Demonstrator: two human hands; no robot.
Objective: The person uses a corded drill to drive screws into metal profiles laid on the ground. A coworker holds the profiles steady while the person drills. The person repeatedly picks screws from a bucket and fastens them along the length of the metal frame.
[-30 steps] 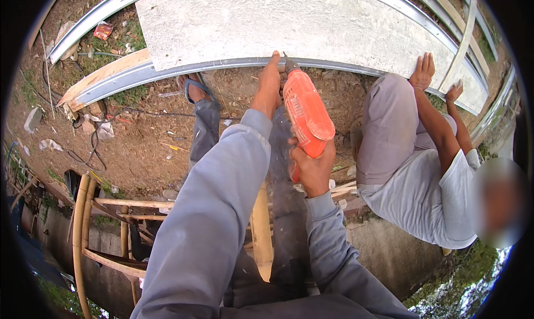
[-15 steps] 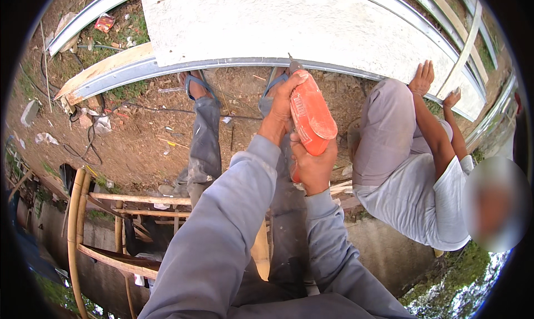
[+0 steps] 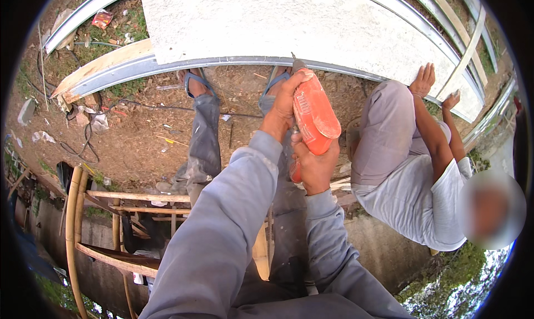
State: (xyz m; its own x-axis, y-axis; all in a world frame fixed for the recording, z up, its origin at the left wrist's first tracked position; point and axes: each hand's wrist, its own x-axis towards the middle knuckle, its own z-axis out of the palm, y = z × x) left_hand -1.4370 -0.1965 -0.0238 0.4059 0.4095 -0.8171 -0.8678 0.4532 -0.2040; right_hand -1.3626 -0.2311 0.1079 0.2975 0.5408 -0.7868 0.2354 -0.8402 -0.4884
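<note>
An orange-red power drill (image 3: 317,110), dusty on its body, is held in both hands in front of me. My left hand (image 3: 285,101) is closed round its front end, just behind the dark chuck. Lower down, my right hand (image 3: 317,162) wraps round the handle. The drill's thin bit points away from me at the near edge of a long white board (image 3: 267,24); I cannot tell whether the tip touches it. A grey metal channel (image 3: 222,61) runs along that near edge.
At the right a crouching co-worker (image 3: 411,169) rests both hands on the board's right end. Metal strips and wooden lengths (image 3: 459,27) lie beyond it. A bamboo frame (image 3: 75,224) stands at the lower left. A dark cable (image 3: 150,104) crosses the littered dirt.
The drill and both hands have shifted very slightly to the right, with the grip unchanged. The co-worker's hands stay on the board.
</note>
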